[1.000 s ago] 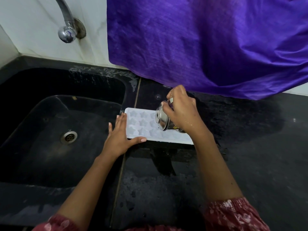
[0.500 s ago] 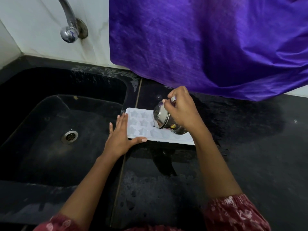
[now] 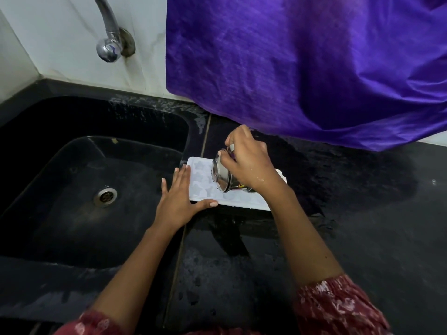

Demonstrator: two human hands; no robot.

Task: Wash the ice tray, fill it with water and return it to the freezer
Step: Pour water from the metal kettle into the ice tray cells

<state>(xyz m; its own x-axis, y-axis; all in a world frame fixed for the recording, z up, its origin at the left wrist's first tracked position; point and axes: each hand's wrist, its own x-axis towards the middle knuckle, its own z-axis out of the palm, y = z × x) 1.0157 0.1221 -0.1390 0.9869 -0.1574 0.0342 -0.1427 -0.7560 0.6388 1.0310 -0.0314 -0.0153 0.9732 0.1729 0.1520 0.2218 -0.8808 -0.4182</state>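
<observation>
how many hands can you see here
2. The left hand lies flat against the sink-side end of the ice tray; the right hand grips a tilted steel cup over the tray. No others show.

Steel cup (image 3: 221,175) above ice tray (image 3: 202,187)

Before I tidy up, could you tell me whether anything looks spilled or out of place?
Yes: the black counter is wet around and in front of the ice tray, over which the right hand tips a steel cup; the left hand touches the tray.
</observation>
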